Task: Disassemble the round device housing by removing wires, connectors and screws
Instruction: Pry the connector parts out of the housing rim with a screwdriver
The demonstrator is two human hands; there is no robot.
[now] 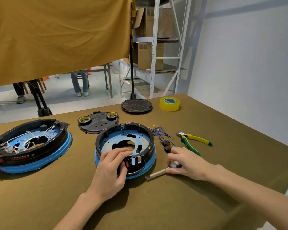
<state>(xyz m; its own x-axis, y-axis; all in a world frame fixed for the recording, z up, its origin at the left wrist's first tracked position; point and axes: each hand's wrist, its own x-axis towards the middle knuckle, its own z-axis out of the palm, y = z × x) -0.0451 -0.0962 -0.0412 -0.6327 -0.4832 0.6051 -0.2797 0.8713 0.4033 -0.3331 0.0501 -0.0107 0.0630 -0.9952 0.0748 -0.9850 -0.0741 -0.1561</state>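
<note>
Black-and-blue round plastic housing (125,146) at lower centre of the frame, on the olive-cloth desk (173,205), already stripped of wires. Left hand (110,171) curled over the near rim, pinching a red rocker switch (127,164). Right hand (188,163), just right of it, gripping a small grey sleeved part (158,173). Step judged: freeing the switches. Next: push that switch out of its slot.
</note>
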